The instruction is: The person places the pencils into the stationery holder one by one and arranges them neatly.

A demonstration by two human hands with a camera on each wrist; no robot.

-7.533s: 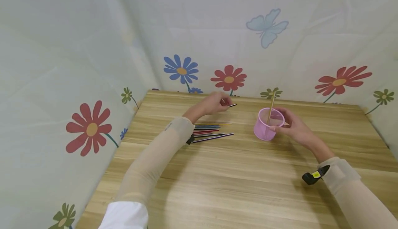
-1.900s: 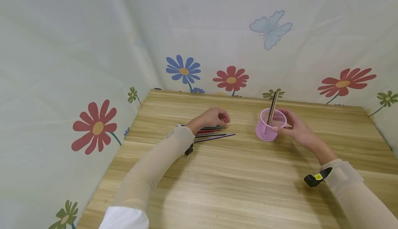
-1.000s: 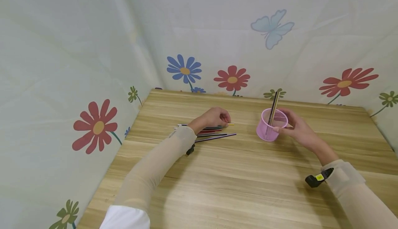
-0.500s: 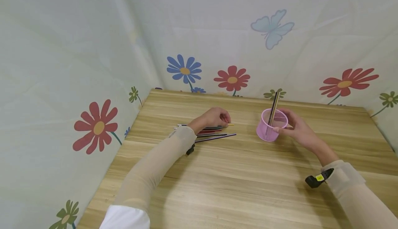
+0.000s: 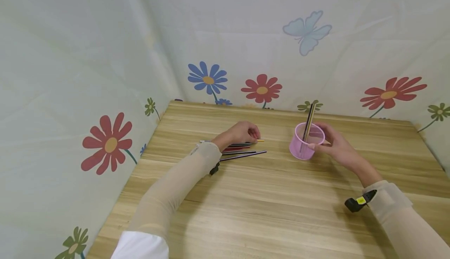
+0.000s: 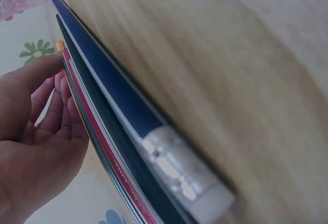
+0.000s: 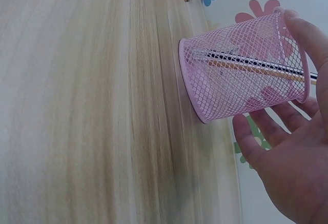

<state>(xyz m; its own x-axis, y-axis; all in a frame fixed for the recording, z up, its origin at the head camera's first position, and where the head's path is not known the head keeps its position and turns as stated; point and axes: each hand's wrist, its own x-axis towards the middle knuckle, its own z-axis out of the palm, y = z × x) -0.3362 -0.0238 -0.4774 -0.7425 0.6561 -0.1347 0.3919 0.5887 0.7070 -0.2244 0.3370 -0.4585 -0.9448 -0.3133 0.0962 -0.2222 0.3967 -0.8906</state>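
Observation:
My left hand [image 5: 242, 132] is down at the pencils lying on the table, its thumb and fingers pinching a yellow pencil [image 5: 261, 140] near its right end. Beside that hand lie several more pencils, among them a red one [image 5: 238, 148] and a dark striped one [image 5: 246, 156]; the forearm covers part of them. A blue pencil [image 6: 118, 80] with a white eraser fills the left wrist view. My right hand [image 5: 335, 145] holds the pink mesh pen holder [image 5: 297, 149] by its upper rim. Upright but leaning inside it are a black striped pencil [image 7: 230, 57] and a yellow one [image 7: 230, 70].
The wood-grain table [image 5: 246, 208] ends at a white backdrop [image 5: 232, 24] printed with flowers and a butterfly. A small black camera [image 5: 355, 204] sits on the right wrist, above the tabletop.
Since the oldest frame, the black striped pencil has gone into the pen holder beside the yellow one. My left hand has come nearer, onto the lying pencils. The last second shows almost no movement.

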